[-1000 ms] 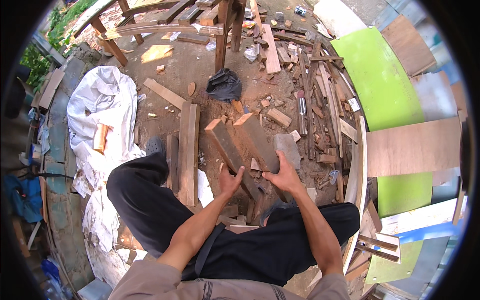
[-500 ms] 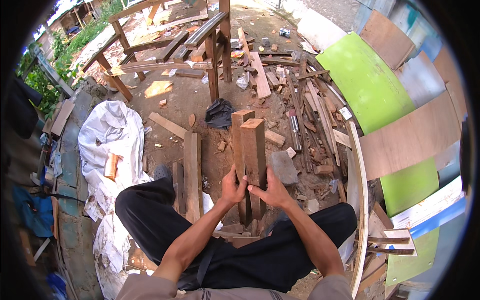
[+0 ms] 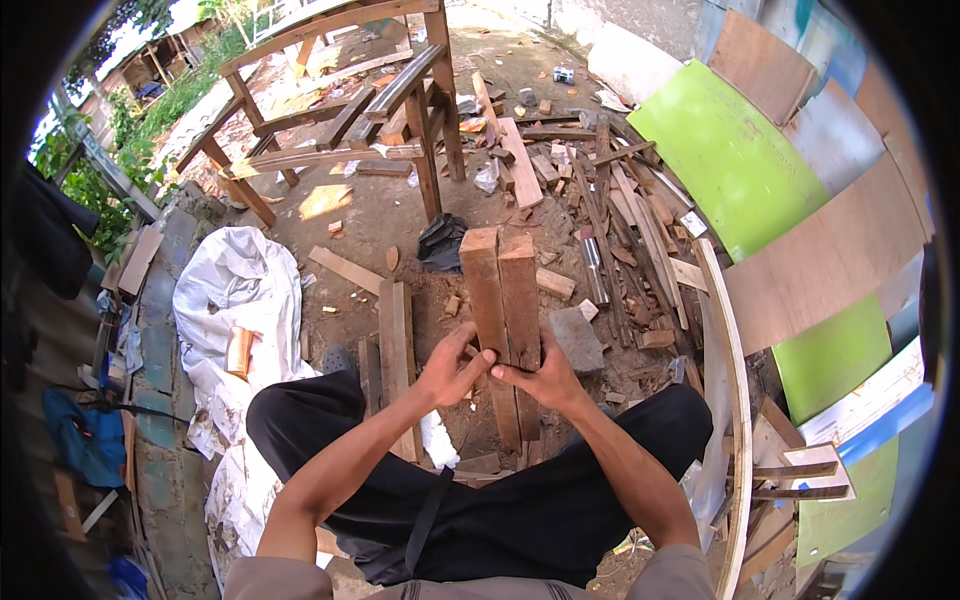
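Observation:
Between my legs two brown wooden blocks stand upright side by side, their long faces against each other with a thin seam between. My left hand (image 3: 452,368) wraps the left wooden block (image 3: 485,290), thumb across its near face. My right hand (image 3: 545,376) grips the right wooden block (image 3: 519,300) from its outer side, and the two thumbs nearly meet at the seam. The left block's top sits slightly higher. Most of my fingers are hidden behind the wood. A grey stone block (image 3: 576,341) lies just beyond my right hand.
Left of my hands are long timber pieces (image 3: 397,345) and a white sack (image 3: 235,290) with a copper-coloured spool (image 3: 239,352). Ahead are a wooden chair frame (image 3: 424,150) and a black plastic bag (image 3: 441,243). Scrap wood (image 3: 640,230) and green panels (image 3: 730,160) lie right.
The right block has shifted from overlapping in front of the left one to lying flush beside it, tops nearly level. Both hands keep their hold. The view has turned slightly.

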The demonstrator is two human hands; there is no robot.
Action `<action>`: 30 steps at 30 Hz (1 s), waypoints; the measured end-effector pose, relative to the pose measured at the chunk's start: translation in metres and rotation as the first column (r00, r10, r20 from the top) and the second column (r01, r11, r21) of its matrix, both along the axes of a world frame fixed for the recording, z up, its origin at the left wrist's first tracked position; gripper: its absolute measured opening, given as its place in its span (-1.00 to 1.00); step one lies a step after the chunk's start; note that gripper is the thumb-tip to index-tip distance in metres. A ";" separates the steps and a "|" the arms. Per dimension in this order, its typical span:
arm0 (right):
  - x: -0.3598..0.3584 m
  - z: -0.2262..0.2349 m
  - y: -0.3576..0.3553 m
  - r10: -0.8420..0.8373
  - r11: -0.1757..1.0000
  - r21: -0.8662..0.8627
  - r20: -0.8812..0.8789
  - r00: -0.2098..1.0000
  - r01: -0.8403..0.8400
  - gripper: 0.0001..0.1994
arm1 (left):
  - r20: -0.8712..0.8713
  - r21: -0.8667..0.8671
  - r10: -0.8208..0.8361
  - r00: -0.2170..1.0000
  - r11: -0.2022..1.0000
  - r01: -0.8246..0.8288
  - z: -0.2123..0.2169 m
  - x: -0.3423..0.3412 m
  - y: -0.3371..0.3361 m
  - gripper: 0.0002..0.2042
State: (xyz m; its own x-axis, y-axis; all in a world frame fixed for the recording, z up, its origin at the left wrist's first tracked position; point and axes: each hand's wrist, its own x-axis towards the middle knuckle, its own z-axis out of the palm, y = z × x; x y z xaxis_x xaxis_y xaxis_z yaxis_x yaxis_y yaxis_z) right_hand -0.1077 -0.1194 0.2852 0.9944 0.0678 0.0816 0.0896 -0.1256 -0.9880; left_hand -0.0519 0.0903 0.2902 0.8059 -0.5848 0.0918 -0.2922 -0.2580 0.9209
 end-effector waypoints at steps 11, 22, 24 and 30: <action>-0.011 0.001 0.026 0.145 0.974 -0.141 -0.208 0.967 -0.177 -0.08 | -0.168 -0.533 0.259 0.951 0.788 -0.308 0.032 0.019 0.015 -0.13; -0.010 -0.009 0.038 0.194 0.968 -0.113 -0.225 0.955 -0.223 -0.14 | -0.085 -0.558 0.262 0.961 0.787 -0.263 0.020 0.017 0.030 -0.42; -0.008 -0.012 0.038 0.211 0.968 -0.084 -0.238 0.948 -0.236 -0.13 | -0.086 -0.548 0.256 0.963 0.795 -0.261 0.020 0.016 0.030 -0.43; -0.002 -0.010 0.040 0.242 0.963 -0.066 -0.214 0.946 -0.261 -0.05 | -0.021 -0.513 0.281 0.959 0.821 -0.252 0.025 0.016 0.034 -0.43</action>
State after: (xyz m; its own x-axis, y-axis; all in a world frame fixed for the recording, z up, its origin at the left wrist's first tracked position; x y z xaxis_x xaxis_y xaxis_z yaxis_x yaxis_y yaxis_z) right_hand -0.1093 -0.0796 0.2756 0.9389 0.3152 -0.1381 -0.0706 -0.2165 -0.9737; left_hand -0.0358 0.1246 0.3148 0.9087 -0.2077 0.3620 -0.3324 0.1641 0.9287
